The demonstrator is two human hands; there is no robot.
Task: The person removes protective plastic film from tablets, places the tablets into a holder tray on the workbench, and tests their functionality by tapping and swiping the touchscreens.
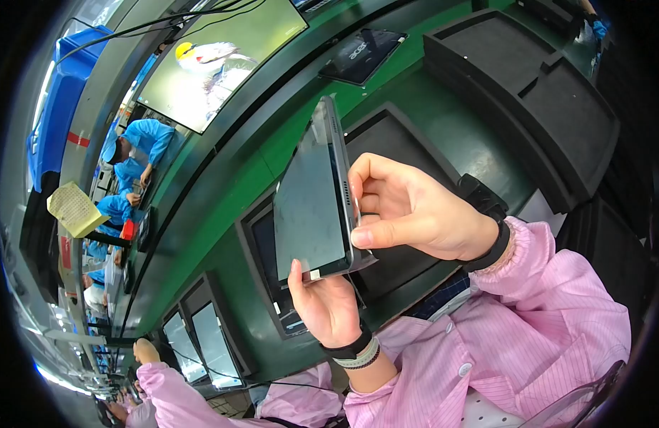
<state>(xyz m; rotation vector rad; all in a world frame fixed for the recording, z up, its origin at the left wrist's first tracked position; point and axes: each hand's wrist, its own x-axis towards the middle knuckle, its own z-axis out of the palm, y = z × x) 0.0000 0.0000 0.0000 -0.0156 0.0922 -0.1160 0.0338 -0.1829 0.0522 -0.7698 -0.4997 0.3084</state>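
Observation:
A tablet (311,207) with a dark glossy screen is held up in front of me, tilted, with one slotted side edge turned towards my right. My left hand (329,303) supports its lower end, the thumb lying at the front of the screen and the other fingers hidden behind. On the long side edge, near the lower corner, my right hand (411,214) is closed with the thumb and curled fingers against it. Beneath the tablet lies a black foam tray (433,153). Partly covered behind the tablet is another dark tray (247,232) holding a screen-like panel.
Stacked black foam trays (500,57) stand at the upper right. A dark panel marked acer (361,55) lies on the green bench (261,160). A monitor (222,64) rises behind. To the left are a tray with tablets (215,342), a pink-sleeved co-worker (172,396) and people in blue (147,139).

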